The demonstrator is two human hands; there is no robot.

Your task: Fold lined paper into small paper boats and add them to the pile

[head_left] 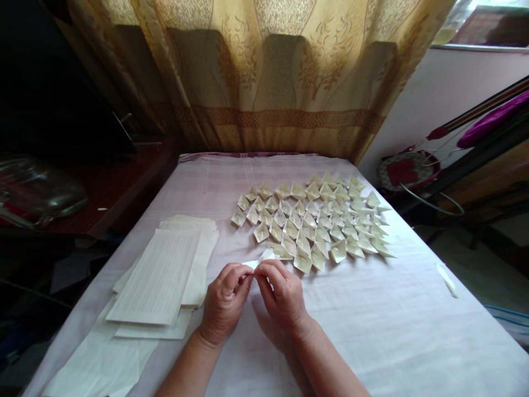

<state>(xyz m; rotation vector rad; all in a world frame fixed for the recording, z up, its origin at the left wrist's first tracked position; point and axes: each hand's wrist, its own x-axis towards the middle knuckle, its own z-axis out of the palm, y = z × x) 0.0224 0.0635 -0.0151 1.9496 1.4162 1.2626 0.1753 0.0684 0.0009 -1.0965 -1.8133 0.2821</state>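
My left hand and my right hand meet at the middle of the table, fingers pinched together on a small folded piece of pale paper. Most of that paper is hidden by my fingers; only a white corner pokes out above them. Just beyond my hands lie several finished paper boats in close rows. A stack of lined paper sheets rests to the left of my left hand.
The table is covered by a white cloth. A yellow patterned curtain hangs behind it. A dark wooden shelf stands at the left, and a scrap of paper lies near the right edge.
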